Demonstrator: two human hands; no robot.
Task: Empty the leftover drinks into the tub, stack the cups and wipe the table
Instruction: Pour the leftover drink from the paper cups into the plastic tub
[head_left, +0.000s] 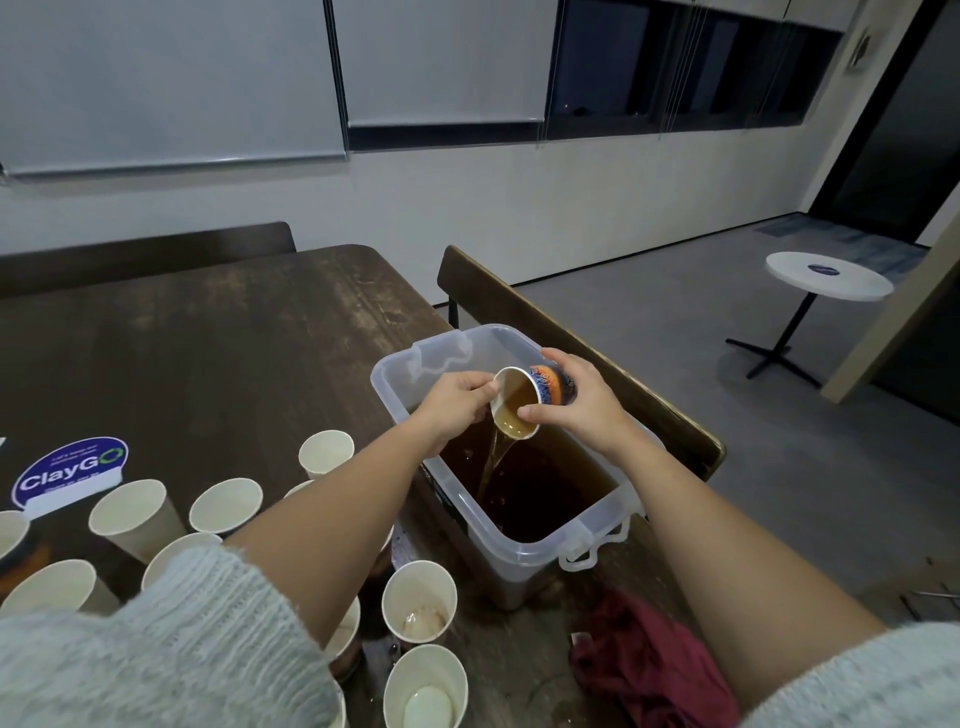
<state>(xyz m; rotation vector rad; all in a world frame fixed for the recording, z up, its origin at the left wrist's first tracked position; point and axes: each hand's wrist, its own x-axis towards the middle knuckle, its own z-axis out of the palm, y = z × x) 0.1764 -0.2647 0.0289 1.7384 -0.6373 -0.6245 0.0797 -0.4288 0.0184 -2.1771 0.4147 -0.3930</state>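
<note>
Forearms hide several empty cups (136, 514) on the bench (208, 353). Both grips close on one tilted paper cup (524, 400): left hand (457, 402) pinching the rim, right hand (582, 402) wrapping its side, perhaps the base. Brown drink streams into the clear tub (524, 551) at the bench's right edge; a red cloth (644, 654) lies nearby.

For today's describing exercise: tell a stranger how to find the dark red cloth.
Start at the clear plastic tub of brown liquid at the wooden table's right edge. Just nearer than its near end lies the dark red cloth, crumpled on the tabletop. It is the only soft, red thing among pale paper cups.
</note>
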